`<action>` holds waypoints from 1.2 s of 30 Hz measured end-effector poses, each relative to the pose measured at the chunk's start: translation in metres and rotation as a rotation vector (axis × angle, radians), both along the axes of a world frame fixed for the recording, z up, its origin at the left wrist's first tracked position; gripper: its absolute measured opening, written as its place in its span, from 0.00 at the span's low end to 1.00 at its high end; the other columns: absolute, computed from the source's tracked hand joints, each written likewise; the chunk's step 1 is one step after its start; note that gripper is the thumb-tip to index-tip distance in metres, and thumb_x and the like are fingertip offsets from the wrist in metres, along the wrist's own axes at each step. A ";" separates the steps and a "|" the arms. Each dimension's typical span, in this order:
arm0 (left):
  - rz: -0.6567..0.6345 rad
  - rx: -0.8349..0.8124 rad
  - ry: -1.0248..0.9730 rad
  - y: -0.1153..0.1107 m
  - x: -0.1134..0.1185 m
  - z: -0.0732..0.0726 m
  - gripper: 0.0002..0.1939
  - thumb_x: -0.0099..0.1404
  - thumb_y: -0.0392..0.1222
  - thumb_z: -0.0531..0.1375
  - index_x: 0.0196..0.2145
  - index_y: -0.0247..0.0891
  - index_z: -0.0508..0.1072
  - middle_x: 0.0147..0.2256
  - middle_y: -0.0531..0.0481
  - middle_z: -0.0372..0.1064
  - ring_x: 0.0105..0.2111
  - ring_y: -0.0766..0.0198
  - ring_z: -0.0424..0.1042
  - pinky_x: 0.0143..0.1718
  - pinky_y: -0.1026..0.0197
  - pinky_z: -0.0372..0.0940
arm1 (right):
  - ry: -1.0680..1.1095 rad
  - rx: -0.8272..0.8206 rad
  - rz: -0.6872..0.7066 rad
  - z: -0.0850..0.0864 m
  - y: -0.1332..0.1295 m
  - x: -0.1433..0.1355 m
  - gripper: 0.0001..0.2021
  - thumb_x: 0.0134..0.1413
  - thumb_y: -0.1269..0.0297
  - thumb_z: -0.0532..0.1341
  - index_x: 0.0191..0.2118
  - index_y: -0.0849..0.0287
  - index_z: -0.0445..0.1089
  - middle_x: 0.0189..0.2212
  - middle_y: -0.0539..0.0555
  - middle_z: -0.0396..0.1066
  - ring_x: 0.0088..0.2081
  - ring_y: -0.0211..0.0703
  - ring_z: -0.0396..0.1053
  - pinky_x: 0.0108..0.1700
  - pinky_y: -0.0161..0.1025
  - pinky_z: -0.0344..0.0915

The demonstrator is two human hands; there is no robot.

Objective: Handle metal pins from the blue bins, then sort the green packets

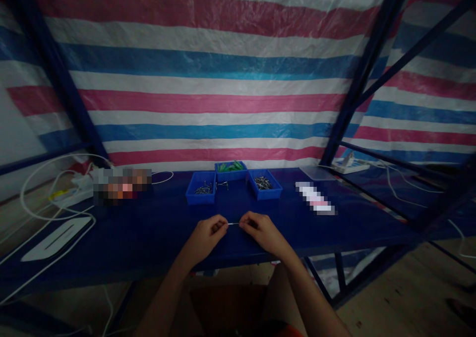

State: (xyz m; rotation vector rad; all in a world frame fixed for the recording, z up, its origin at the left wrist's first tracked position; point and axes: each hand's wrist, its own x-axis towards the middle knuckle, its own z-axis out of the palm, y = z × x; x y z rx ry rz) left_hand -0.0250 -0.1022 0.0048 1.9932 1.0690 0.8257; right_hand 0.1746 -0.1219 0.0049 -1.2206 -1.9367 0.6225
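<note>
Workpiece: one thin metal piece (233, 223), held level between both hands near the front edge of the blue table (148, 238). Left hand (206, 235): fingertips closed in a pinch on one end. Right hand (267, 232): fingertips closed in a pinch on the opposite end. Status: piece in hand, not yet set down. Beyond the hands, the left bin (200, 199) and right bin (268, 195) both contain metal pieces; a few loose pieces (224, 184) lie between them. The rear bin (231, 175) contains green items (232, 166). Whether any binned pieces are finished, and how many are left, cannot be determined.
</note>
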 end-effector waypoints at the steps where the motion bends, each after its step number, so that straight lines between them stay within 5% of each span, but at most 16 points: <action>1: -0.005 0.003 -0.007 0.000 0.000 -0.001 0.11 0.61 0.46 0.52 0.33 0.37 0.70 0.26 0.53 0.67 0.28 0.65 0.66 0.30 0.65 0.59 | -0.002 -0.004 0.003 -0.001 0.000 0.000 0.06 0.55 0.66 0.56 0.31 0.59 0.67 0.26 0.48 0.68 0.28 0.35 0.64 0.31 0.31 0.58; 25: 0.021 0.027 0.071 -0.003 0.000 0.006 0.17 0.63 0.50 0.50 0.26 0.36 0.69 0.22 0.55 0.64 0.23 0.67 0.62 0.26 0.66 0.53 | -0.018 0.016 0.019 0.002 -0.003 0.001 0.10 0.60 0.63 0.52 0.30 0.59 0.65 0.24 0.47 0.66 0.27 0.34 0.64 0.32 0.31 0.56; 36: 0.025 -0.021 -0.004 0.001 0.001 0.000 0.11 0.59 0.45 0.54 0.32 0.36 0.70 0.25 0.54 0.65 0.26 0.66 0.64 0.28 0.66 0.57 | -0.008 -0.008 0.033 -0.004 0.000 0.002 0.06 0.56 0.64 0.56 0.31 0.59 0.66 0.25 0.47 0.66 0.27 0.34 0.64 0.30 0.31 0.56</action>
